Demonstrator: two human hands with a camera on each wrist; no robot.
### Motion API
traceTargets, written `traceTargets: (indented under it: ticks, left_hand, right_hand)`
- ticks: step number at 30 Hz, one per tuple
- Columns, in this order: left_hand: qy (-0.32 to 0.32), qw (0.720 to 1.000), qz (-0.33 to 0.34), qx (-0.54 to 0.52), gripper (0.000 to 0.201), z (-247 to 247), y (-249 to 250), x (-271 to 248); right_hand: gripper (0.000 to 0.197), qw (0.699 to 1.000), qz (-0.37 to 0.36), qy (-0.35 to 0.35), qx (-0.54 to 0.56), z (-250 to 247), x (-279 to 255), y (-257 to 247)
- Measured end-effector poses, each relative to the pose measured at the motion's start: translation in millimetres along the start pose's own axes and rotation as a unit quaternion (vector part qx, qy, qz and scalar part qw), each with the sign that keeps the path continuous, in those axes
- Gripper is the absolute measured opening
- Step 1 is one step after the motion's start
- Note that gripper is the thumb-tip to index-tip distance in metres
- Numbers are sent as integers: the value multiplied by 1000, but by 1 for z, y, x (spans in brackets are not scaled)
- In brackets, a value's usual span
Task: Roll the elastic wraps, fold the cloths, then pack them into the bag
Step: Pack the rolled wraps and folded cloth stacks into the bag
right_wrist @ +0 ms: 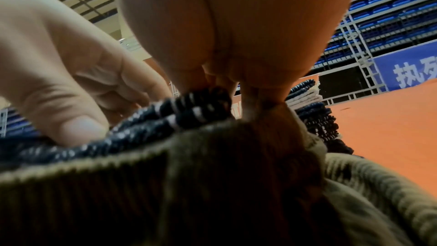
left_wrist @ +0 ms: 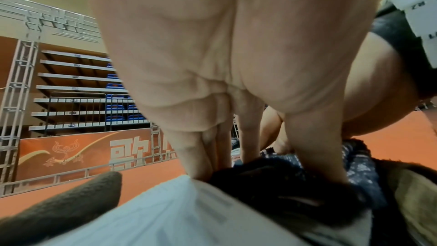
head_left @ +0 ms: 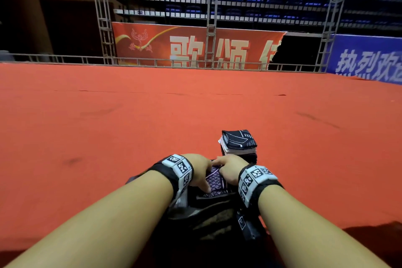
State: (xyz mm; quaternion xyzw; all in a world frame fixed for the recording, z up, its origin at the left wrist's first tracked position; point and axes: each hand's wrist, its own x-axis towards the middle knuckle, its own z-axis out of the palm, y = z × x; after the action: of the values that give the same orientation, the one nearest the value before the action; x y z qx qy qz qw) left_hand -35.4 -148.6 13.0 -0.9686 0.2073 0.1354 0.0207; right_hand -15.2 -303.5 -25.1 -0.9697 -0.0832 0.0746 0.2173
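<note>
Both hands are working at the mouth of a dark olive corduroy bag (head_left: 214, 213) lying on the red carpet (head_left: 108, 126). The left hand (head_left: 199, 171) is bearing down on a dark, purple-patterned folded cloth (head_left: 214, 181) — in the head view its fingers are lying over the cloth's left side, with the thumb reaching toward the near edge. The left wrist view is showing those fingers (left_wrist: 196, 158) running straight down into dark fabric, their tips pushing against it rather than wrapping round it, so this hand is reading as released and pressing.

The right hand (head_left: 229, 169) is sitting just to the right of the left one, the cloth lying between and beneath the two. In the right wrist view its fingertips (right_wrist: 267, 94) are pinching together at the bag's ribbed rim (right_wrist: 146, 154), where the cloth's knitted edge (right_wrist: 165, 117) is meeting it — exactly which layer is being gripped I cannot tell.

Just beyond the right hand, a stack of folded cloths (head_left: 238, 142) is standing on the carpet, a black one with white lines on top. A pale fabric panel (left_wrist: 179, 212) is lying under the left wrist.
</note>
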Motion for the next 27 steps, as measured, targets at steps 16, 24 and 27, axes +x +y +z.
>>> traceTargets:
  ticks: [16,24,27]
  left_hand:
    - [49,978,-184,-84,37,-20,-97,-34]
    - [-7,948,-294,-119,42,17,-125,-56]
    - [52,943,-298,-138,41,10,-121,-56]
  right_hand:
    - [28,985,155,78,-21,-19,0,36]
    - [38,976,210,23,-60,-14,1,25]
    - [29,980,171,82,-50,-20,0,23]
